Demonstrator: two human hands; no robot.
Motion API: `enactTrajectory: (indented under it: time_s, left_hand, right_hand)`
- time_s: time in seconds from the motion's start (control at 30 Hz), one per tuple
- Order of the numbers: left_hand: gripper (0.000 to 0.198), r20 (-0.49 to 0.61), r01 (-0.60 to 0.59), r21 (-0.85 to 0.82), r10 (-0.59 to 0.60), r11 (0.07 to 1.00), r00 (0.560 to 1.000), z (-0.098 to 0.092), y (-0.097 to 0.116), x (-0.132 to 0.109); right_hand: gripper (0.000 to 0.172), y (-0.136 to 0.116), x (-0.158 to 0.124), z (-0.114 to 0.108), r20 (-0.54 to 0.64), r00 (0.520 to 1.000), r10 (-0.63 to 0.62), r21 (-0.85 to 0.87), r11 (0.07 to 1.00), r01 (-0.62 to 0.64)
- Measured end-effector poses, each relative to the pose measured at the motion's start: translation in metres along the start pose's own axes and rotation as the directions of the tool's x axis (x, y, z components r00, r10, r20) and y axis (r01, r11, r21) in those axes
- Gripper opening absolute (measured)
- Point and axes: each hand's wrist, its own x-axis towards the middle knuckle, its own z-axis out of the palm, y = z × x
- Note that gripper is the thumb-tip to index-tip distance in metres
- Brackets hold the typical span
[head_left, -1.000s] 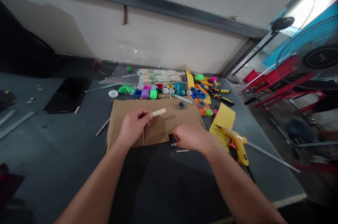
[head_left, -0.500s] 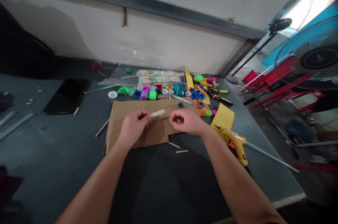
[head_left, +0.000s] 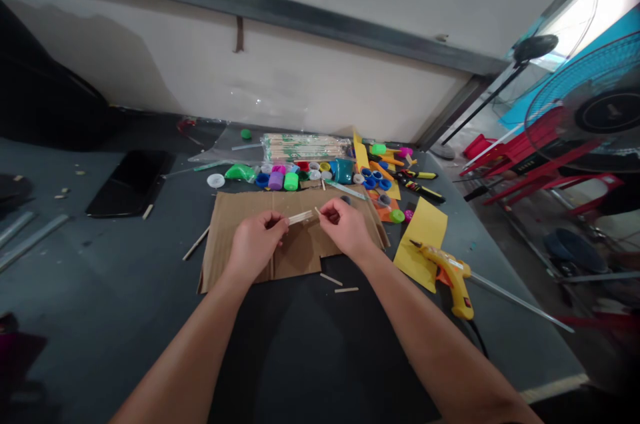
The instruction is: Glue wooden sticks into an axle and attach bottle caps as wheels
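My left hand (head_left: 257, 241) is closed on a few thin pale wooden sticks (head_left: 301, 217) that lie side by side and point to the right. Close to their free ends, my right hand (head_left: 346, 227) pinches a small piece of wooden stick (head_left: 317, 211). Both hands are over a brown cardboard sheet (head_left: 295, 264) with a notch cut from its near right corner. Two short wooden sticks (head_left: 346, 290) lie on the dark table just below the notch, and a longer stick (head_left: 196, 243) rests left of the cardboard.
A yellow glue gun (head_left: 453, 274) lies partly on yellow paper (head_left: 425, 231) at the right. Behind the cardboard are colourful bottle caps (head_left: 276, 180), a plastic pack of wooden sticks (head_left: 306, 147) and cutters (head_left: 423, 187). A black phone (head_left: 129, 184) lies at the left.
My right hand has come left to the ends of the sticks, and the small piece in its fingers now shows. My left hand keeps its hold, nearly still.
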Motion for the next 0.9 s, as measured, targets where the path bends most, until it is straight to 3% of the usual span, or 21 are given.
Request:
enactTrajectory:
  time_s: [0.2, 0.37, 0.47, 0.9]
  left_hand:
    - [0.028, 0.033, 0.015, -0.125, -0.011, 0.992, 0.999, 0.0011, -0.0042, 0.0026]
    - [0.029, 0.035, 0.023, -0.214, -0.016, 0.977, 0.999, 0.0015, -0.0046, 0.0037]
    - [0.029, 0.049, 0.032, -0.252, -0.021, 0.967, 0.999, 0.0013, -0.0039, 0.0030]
    - [0.029, 0.084, 0.058, -0.269, -0.037, 0.961, 0.996, 0.0005, 0.0001, 0.0007]
  right_hand:
    - [0.013, 0.0011, -0.0005, 0.0006, -0.031, 0.999, 0.023, 0.065, 0.998, -0.021]
    - [0.020, -0.0030, -0.0022, 0.0041, 0.068, 0.984, 0.162, 0.298, 0.938, -0.175]
    - [0.021, -0.0046, -0.0016, 0.0049, 0.090, 0.978, 0.186, 0.384, 0.900, -0.206]
    - [0.020, -0.0058, -0.0012, 0.0041, 0.100, 0.975, 0.201, 0.416, 0.882, -0.224]
